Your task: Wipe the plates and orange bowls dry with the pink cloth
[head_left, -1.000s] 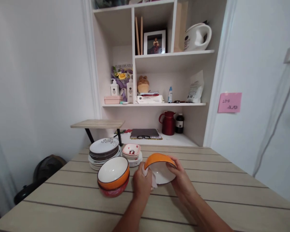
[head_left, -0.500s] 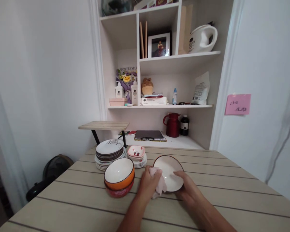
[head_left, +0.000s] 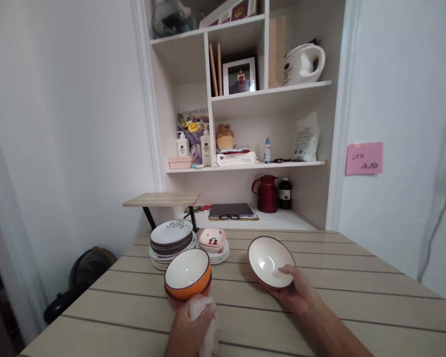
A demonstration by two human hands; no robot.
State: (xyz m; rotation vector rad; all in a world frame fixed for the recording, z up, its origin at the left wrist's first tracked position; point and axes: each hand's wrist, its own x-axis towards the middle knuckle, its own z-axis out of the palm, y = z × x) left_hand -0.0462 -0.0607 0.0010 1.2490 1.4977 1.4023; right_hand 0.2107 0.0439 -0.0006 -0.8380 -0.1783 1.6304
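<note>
My right hand (head_left: 295, 291) grips a bowl (head_left: 269, 260) by its right side, thumb over the rim, with its white inside tilted toward me. A pale pink cloth (head_left: 203, 317) is bunched in my closed left hand (head_left: 190, 325), in front of the stacked bowls. An orange bowl (head_left: 188, 270) with a white inside sits in a red bowl (head_left: 207, 290), which my left hand partly hides. Behind them stand a pile of plates (head_left: 172, 233) and some small square dishes (head_left: 212, 239) on white saucers (head_left: 220, 257).
A small raised wooden stand (head_left: 161, 199) is at the table's back left. Behind the table (head_left: 342, 277), a white shelf unit (head_left: 267, 168) holds a red jug (head_left: 266, 194), a dark bottle (head_left: 284, 193) and a closed laptop (head_left: 232, 210) with glasses (head_left: 229, 217).
My left hand has drawn the cloth out of the bowl and moved left and toward me, to the stacked bowls. My right hand still holds its bowl, now slightly farther right. The view has shifted slightly.
</note>
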